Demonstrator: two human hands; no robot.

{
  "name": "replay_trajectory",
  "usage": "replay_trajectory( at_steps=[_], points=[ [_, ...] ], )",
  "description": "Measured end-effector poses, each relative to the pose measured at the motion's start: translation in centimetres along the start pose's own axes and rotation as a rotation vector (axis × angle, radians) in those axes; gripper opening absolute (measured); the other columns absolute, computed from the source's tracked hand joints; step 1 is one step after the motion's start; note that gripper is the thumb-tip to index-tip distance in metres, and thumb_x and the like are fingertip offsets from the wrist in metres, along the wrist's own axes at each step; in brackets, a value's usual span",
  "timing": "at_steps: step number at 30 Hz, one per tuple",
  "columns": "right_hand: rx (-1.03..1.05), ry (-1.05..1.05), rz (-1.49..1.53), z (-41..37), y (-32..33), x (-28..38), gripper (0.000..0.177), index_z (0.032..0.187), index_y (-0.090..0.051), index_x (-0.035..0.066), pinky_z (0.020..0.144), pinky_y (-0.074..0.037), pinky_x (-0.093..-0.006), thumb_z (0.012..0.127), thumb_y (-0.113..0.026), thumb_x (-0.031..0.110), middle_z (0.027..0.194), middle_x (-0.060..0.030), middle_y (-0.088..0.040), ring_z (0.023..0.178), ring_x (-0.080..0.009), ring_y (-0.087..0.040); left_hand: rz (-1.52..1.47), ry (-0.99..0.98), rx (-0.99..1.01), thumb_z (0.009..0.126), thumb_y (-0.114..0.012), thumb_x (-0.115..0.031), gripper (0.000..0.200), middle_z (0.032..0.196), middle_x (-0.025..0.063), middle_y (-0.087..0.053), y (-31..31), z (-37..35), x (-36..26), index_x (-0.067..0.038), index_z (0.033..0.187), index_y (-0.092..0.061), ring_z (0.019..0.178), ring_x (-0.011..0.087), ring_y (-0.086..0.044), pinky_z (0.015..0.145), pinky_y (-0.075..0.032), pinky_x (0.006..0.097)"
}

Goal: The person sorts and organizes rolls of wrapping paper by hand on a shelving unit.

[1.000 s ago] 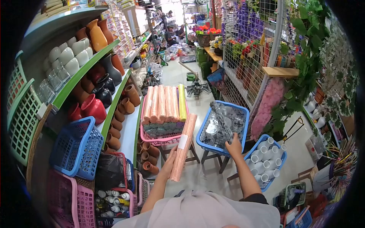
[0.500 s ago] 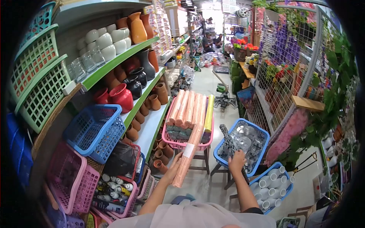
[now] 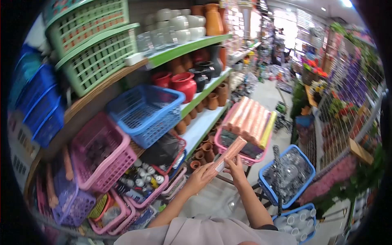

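Centre frame: left hand (image 3: pixel 200 178), right hand (image 3: pixel 237 169) close together, both clamped on orange roll (image 3: pixel 229 152). Advise supporting free end, clearing pink basket (image 3: pixel 219 143) rim.

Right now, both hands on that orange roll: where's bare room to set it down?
Bare: the floor below the left hand and right hand gripping the orange roll, between the low pink baskets and the blue basket; also white shelf board beside the clay pots. Crowded: the pink basket is stacked with rolls, the blue basket holds glassware.
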State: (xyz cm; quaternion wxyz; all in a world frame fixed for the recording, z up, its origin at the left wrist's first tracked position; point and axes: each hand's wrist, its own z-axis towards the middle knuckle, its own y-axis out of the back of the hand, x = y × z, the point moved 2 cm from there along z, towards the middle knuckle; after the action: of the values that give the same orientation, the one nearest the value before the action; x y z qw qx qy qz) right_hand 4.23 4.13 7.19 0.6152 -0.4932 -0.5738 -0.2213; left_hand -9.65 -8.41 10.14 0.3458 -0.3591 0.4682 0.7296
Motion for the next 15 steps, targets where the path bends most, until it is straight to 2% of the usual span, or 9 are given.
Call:
replay_trajectory(
  at_steps=[3,5,7,8,11,13,15],
  points=[
    [0.109,-0.040,0.072,-0.3,-4.8,-0.3,0.050,0.126,-0.037,0.010,0.067,-0.049,-0.0264,0.085,-0.064,0.020,0.110,-0.0058,-0.056,0.091,-0.0134,-0.057,0.149,-0.069,-0.100,0.087,-0.063,-0.025,0.050,0.119,0.0193,-0.057,3.5,-2.2,1.2,-0.006,0.130,-0.047,0.111,0.0361,-0.055,0.091,-0.044,0.0412],
    [0.185,-0.024,0.082,-1.6,-8.7,0.3,0.048,0.126,-0.037,0.009,0.068,-0.049,-0.0264,0.086,-0.063,0.019,0.111,-0.0058,-0.056,0.093,-0.0136,-0.057,0.181,-0.055,-0.155,0.087,-0.063,-0.021,0.050,0.124,0.0175,-0.055,6.2,-4.1,1.0,-0.005,0.131,-0.046,0.113,0.0314,-0.055,0.095,-0.043,0.0377],
    [0.257,-0.013,0.096,-2.3,-12.0,-0.7,0.047,0.125,-0.037,0.009,0.069,-0.049,-0.0263,0.087,-0.062,0.018,0.111,-0.0058,-0.056,0.094,-0.0138,-0.057,0.133,0.009,-0.210,0.087,-0.064,-0.021,0.051,0.124,0.0171,-0.055,9.1,-6.4,-0.5,-0.005,0.132,-0.046,0.114,0.0295,-0.055,0.094,-0.043,0.0371],
    [0.346,-0.010,0.086,-2.5,-13.2,-1.9,0.046,0.125,-0.037,0.009,0.070,-0.049,-0.0264,0.087,-0.061,0.017,0.112,-0.0060,-0.056,0.096,-0.0139,-0.057,0.104,0.035,-0.243,0.088,-0.062,-0.020,0.049,0.124,0.0183,-0.054,10.3,-7.7,-0.4,-0.004,0.132,-0.044,0.113,0.0314,-0.055,0.093,-0.043,0.0391],
    [0.575,-0.034,-0.017,-6.3,-19.1,-2.7,0.044,0.126,-0.037,0.007,0.074,-0.049,-0.0267,0.089,-0.060,0.014,0.116,-0.0070,-0.055,0.100,-0.0139,-0.056,0.037,0.032,-0.422,0.089,-0.062,-0.019,0.049,0.118,0.0178,-0.055,14.1,-11.3,-2.3,-0.004,0.132,-0.045,0.109,0.0309,-0.056,0.091,-0.044,0.0372],
    [0.660,-0.051,0.006,-9.6,-23.0,-2.7,0.044,0.127,-0.039,0.006,0.078,-0.050,-0.0285,0.090,-0.060,0.015,0.115,-0.0068,-0.055,0.103,-0.0145,-0.056,0.095,0.026,-0.470,0.089,-0.061,-0.019,0.052,0.117,0.0177,-0.051,16.4,-14.2,-2.6,-0.004,0.135,-0.042,0.110,0.0297,-0.053,0.092,-0.043,0.0358],
    [0.736,0.077,0.041,-10.8,-26.1,-3.2,0.044,0.127,-0.040,0.005,0.079,-0.052,-0.0298,0.090,-0.061,0.016,0.114,-0.0068,-0.056,0.105,-0.0155,-0.056,0.146,-0.017,-0.421,0.090,-0.060,-0.019,0.056,0.121,0.0181,-0.045,18.5,-16.8,-3.5,-0.003,0.139,-0.037,0.112,0.0279,-0.050,0.093,-0.041,0.0350]
  ],
)
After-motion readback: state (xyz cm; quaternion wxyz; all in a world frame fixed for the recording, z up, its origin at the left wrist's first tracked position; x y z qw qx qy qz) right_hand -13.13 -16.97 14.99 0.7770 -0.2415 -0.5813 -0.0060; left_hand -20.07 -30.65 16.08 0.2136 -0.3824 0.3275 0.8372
